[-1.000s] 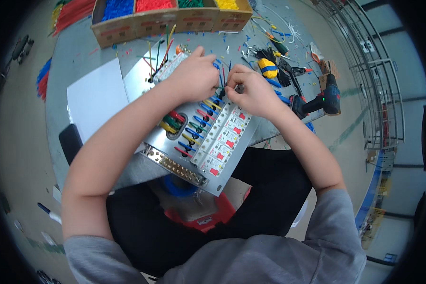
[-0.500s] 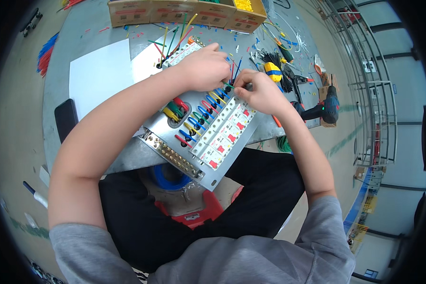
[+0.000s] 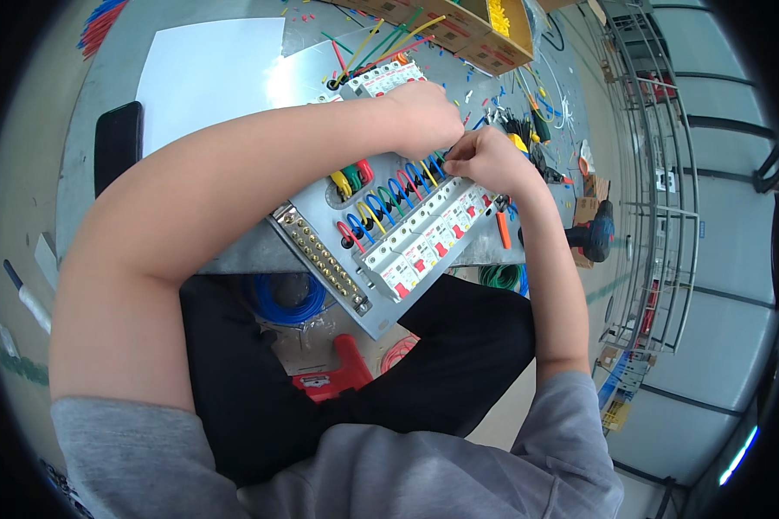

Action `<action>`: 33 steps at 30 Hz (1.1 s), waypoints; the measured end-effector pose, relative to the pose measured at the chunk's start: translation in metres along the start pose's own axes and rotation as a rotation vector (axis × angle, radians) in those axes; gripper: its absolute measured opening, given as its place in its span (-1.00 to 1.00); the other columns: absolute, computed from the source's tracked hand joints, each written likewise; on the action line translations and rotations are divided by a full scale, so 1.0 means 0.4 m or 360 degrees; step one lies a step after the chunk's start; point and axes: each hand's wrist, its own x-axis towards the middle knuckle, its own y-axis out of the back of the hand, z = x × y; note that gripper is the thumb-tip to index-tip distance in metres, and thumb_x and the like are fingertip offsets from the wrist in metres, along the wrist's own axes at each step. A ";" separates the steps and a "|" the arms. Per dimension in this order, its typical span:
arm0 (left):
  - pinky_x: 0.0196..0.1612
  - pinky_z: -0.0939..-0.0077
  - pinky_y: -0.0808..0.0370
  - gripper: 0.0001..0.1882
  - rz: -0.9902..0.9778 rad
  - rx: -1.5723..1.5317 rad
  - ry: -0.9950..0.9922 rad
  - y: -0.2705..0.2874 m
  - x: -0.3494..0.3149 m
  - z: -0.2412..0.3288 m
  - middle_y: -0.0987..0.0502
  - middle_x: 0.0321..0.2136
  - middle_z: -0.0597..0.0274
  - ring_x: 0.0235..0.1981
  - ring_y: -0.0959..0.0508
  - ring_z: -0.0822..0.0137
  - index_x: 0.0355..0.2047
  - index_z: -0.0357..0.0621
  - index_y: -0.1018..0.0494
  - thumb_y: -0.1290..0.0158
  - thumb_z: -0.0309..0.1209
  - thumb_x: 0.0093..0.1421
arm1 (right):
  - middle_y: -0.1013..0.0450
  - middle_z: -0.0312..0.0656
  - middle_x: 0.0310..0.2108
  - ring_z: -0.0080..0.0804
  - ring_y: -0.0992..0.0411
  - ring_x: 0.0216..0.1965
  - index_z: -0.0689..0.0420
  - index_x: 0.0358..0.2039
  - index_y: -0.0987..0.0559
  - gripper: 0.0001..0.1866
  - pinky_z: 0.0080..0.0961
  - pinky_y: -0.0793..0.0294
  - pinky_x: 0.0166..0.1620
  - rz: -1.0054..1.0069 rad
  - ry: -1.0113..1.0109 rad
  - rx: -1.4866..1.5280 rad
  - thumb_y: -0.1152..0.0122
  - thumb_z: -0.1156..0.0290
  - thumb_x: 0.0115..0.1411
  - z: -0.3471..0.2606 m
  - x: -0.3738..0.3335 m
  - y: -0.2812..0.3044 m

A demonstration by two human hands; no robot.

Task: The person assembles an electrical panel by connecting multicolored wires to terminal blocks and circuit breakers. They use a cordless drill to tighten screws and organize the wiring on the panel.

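A grey metal panel (image 3: 374,323) sits at an angle over the table's near edge. Along its right side runs a row of white circuit breakers (image 3: 433,244) with red switches. Beside them, a line of looped red, blue, yellow and green wires (image 3: 379,206) comes out of black-ringed holes. My right hand (image 3: 489,160) is at the far end of this row, thumb and fingertips pinched at a wire. My left hand (image 3: 426,117) lies curled across the panel close by; its fingertips are hidden. A brass terminal bar (image 3: 320,258) lines the near left edge. Beyond my left hand stands a second breaker group (image 3: 381,80).
A phone (image 3: 118,143) and white sheets (image 3: 203,73) lie at left. Cardboard boxes (image 3: 459,39) stand at the far side, with wire scraps around them. A cordless drill (image 3: 593,233) and an orange-handled tool (image 3: 503,231) are at right. Blue wire coils (image 3: 287,304) lie below the table.
The whole view has turned and shifted, so panel and boxes appear farther right. Both hands remain at the far end of the wire row, with my left hand's fingers now more hidden.
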 end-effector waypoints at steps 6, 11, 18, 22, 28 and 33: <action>-0.01 0.24 -0.61 -0.90 0.0013 -0.0051 0.0104 0.002 -0.006 -0.002 -0.73 -0.38 0.12 -0.22 -0.67 0.06 -0.46 -0.12 -0.72 -0.30 -0.45 -0.04 | -0.71 -0.03 -0.36 -0.23 -0.66 -0.32 0.23 -0.24 -0.82 -0.71 -0.33 -0.61 -0.08 -0.0127 -0.0252 -0.0040 -0.50 0.37 0.03 -0.037 0.023 0.023; 0.04 0.22 -0.62 -0.88 -0.0064 -0.0088 0.0132 0.019 -0.006 0.008 -0.74 -0.33 0.11 -0.16 -0.68 0.05 -0.41 -0.12 -0.72 -0.29 -0.46 -0.01 | -0.72 -0.09 -0.34 -0.26 -0.65 -0.28 0.21 -0.24 -0.82 -0.71 -0.34 -0.59 -0.07 -0.0138 -0.0285 -0.0017 -0.53 0.39 0.00 -0.030 0.033 0.031; 0.06 0.20 -0.61 -0.89 -0.0053 -0.0162 0.0212 0.001 0.005 0.006 -0.75 -0.29 0.10 -0.11 -0.68 0.04 -0.40 -0.08 -0.72 -0.27 -0.47 0.02 | -0.72 -0.09 -0.33 -0.27 -0.65 -0.28 0.22 -0.25 -0.82 -0.71 -0.34 -0.59 -0.07 -0.0118 -0.0322 -0.0013 -0.56 0.39 -0.02 -0.006 0.053 0.013; 0.06 0.20 -0.61 -0.88 -0.0064 -0.0153 0.0184 0.000 0.005 0.005 -0.75 -0.30 0.12 -0.11 -0.67 0.04 -0.40 -0.07 -0.73 -0.26 -0.48 0.02 | -0.72 -0.08 -0.33 -0.28 -0.65 -0.28 0.20 -0.25 -0.82 -0.72 -0.34 -0.60 -0.08 -0.0137 -0.0292 0.0005 -0.55 0.39 0.00 -0.007 0.051 0.013; 0.10 0.22 -0.58 -0.88 -0.0190 -0.0195 0.0136 0.032 -0.008 -0.004 -0.73 -0.35 0.08 -0.20 -0.68 0.04 -0.40 -0.06 -0.73 -0.23 -0.46 0.03 | -0.71 -0.05 -0.35 -0.28 -0.64 -0.30 0.21 -0.22 -0.82 -0.72 -0.33 -0.59 -0.10 -0.0248 -0.0223 -0.0074 -0.49 0.33 0.09 -0.032 0.035 0.039; 0.20 0.17 -0.54 -0.83 -0.0223 -0.0345 0.0032 0.050 0.002 0.006 -0.72 -0.36 0.01 -0.34 -0.67 -0.01 -0.37 -0.10 -0.73 -0.16 -0.46 0.06 | -0.67 -0.06 -0.41 -0.31 -0.62 -0.34 0.23 -0.18 -0.80 -0.73 -0.37 -0.58 -0.14 -0.0235 -0.0116 0.0057 -0.40 0.33 0.19 0.006 0.015 0.042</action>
